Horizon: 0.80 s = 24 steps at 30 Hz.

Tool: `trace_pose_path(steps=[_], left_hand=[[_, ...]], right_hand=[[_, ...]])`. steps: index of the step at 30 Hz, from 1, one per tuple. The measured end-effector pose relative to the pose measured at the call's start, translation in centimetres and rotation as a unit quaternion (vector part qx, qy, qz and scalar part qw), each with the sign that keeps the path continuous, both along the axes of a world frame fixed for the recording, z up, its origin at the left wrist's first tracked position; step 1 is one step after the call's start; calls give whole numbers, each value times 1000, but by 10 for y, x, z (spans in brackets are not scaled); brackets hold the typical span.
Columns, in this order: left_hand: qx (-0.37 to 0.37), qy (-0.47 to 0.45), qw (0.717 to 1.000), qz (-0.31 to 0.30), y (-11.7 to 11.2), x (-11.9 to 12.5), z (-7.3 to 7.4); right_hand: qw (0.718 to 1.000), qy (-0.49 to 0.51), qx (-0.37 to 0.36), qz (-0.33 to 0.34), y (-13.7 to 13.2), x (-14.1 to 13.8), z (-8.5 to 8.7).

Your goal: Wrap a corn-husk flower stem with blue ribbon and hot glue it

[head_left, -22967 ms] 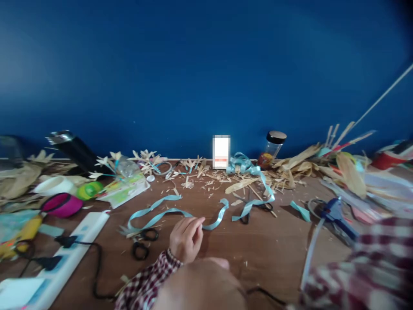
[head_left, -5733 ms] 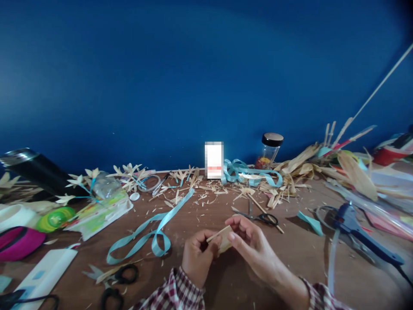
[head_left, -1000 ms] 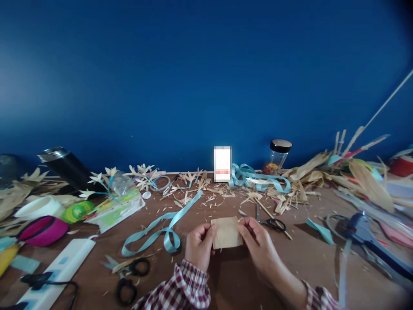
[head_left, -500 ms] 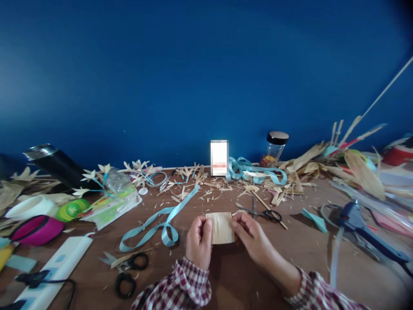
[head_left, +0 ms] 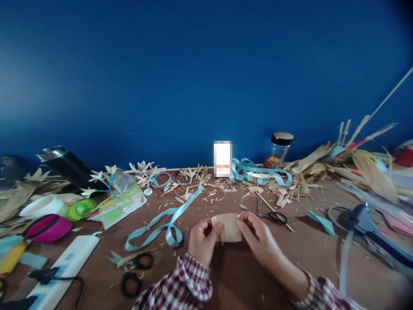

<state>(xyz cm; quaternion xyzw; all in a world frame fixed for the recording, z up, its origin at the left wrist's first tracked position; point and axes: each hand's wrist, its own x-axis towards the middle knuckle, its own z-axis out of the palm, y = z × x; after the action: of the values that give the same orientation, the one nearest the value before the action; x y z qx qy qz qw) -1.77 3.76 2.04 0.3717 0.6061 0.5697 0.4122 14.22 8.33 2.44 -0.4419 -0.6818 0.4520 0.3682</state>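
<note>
Both my hands hold a small tan piece of dried husk (head_left: 229,227) just above the brown table (head_left: 290,258), near its front middle. My left hand (head_left: 202,242) pinches the piece's left edge, fingers curled. My right hand (head_left: 256,236) pinches its right edge between thumb and fingers. A light blue ribbon (head_left: 161,221) lies looped on the table left of my left hand. Black-handled scissors (head_left: 269,214) lie just beyond my right hand.
A second pair of scissors (head_left: 132,271) lies front left beside a white power strip (head_left: 61,271). A blue glue gun (head_left: 371,232) lies at the right. Husk scraps, a black-lidded jar (head_left: 279,148), a black flask (head_left: 67,165) and a pink bowl (head_left: 48,228) crowd the back and left.
Over the last second the husk piece has tilted and shifted slightly between my hands, with my left thumb curling over its left edge. Both hands stay in place on it.
</note>
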Motion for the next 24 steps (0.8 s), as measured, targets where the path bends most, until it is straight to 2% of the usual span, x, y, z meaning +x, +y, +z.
trace_pose_path(steps=[6, 9, 13, 18, 24], left_hand=[[-74, -203, 976, -12, 3, 2, -1], [-101, -258, 961, -16, 2, 4, 2], [-97, -237, 966, -39, 1, 6, 4], [-97, -177, 977, -63, 2, 6, -1], [-117, -120, 985, -47, -1, 7, -11]], right_hand=[[1000, 0, -16, -2, 0, 0, 0], [1000, 8, -29, 8, 1, 0, -2], [999, 12, -24, 22, 1, -1, -1], [998, 13, -17, 55, -2, -3, 2], [997, 16, -32, 75, -7, -5, 7]])
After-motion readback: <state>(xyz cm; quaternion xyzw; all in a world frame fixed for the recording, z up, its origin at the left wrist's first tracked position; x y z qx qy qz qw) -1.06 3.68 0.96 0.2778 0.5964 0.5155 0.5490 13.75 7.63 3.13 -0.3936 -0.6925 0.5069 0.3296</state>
